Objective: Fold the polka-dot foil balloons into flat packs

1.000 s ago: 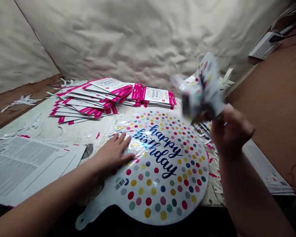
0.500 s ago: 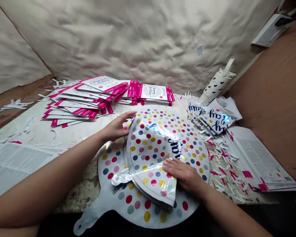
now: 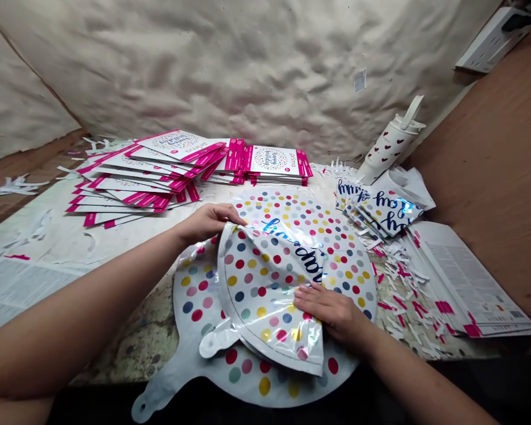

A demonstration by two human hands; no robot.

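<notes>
Head view: hands (image 3: 207,224) (image 3: 331,313) open on folded foil balloon (image 3: 265,289)

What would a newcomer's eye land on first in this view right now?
The polka-dot foil balloon, folded over, catches the eye at centre, lying on a flat matching balloon beneath the left hand and right hand. Behind them, pink-edged cards lie in overlapping stacks, and white and pink paper scraps litter the right.
</notes>
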